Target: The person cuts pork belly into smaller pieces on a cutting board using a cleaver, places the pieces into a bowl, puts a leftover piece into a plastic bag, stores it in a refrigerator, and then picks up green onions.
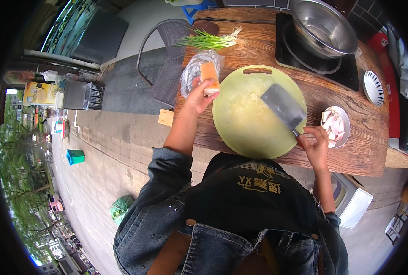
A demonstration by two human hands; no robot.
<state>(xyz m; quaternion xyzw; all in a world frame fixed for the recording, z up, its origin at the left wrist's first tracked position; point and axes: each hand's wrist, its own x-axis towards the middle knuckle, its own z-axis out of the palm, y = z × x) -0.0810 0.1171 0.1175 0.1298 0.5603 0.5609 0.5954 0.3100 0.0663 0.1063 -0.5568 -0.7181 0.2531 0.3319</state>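
My left hand (pixel 203 95) holds up a block of food (pixel 209 73) with a tan face and paler sides, perhaps tofu. It is beside the left rim of a round, pale green cutting board (pixel 240 113). Just behind that hand lies a crumpled clear plastic bag (pixel 193 67). A cleaver (pixel 283 105) rests flat on the board, its broad blade pointing up and left. At the board's lower right edge, the thumb and forefinger of my right hand (pixel 316 146) pinch the cleaver near its red handle. Close by is a white bowl (pixel 344 132) of pale pink sliced meat (pixel 332 125).
Spring onions (pixel 214 40) lie at the back of the wooden table (pixel 362 154). A steel basin (pixel 324 31) stands on a black induction cooker (pixel 341 77). At the right is a patterned white dish (pixel 373 88); a woven chair (pixel 169 68) stands left of the table.
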